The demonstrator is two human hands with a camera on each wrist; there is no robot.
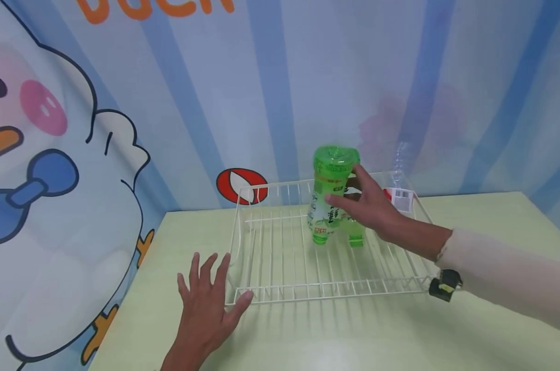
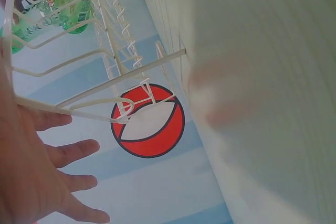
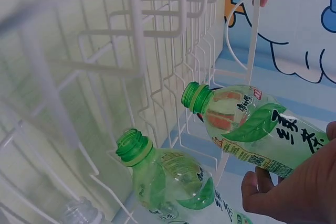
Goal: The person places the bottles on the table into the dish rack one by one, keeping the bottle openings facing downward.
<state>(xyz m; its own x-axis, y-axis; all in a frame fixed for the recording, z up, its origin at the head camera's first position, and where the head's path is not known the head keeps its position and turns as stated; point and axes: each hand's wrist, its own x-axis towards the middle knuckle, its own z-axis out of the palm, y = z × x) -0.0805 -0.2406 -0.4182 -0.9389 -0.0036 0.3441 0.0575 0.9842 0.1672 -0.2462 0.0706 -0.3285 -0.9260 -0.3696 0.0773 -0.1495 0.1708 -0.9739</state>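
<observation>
My right hand (image 1: 370, 203) grips a green-tinted plastic drink bottle (image 1: 324, 203) over a white wire dish rack (image 1: 280, 299). The bottle is upside down, its uncapped green neck pointing into the rack. A second green bottle (image 3: 178, 177), also neck down and uncapped, stands beside it, partly hidden behind the right hand in the head view. My left hand (image 1: 205, 309) is at the rack's front left corner, fingers spread and straight, with its thumb at the front rim. In the left wrist view, that hand (image 2: 31, 171) has the rack's wire edge right by its thumb.
A clear bottle (image 1: 400, 159) with a red and white label stands at the rack's right end. The rack rests on a pale yellow-green table (image 1: 307, 340). Behind rises a blue striped backdrop (image 1: 270, 77) with a cartoon duck (image 1: 85, 206) and a printed red ball (image 1: 228, 185).
</observation>
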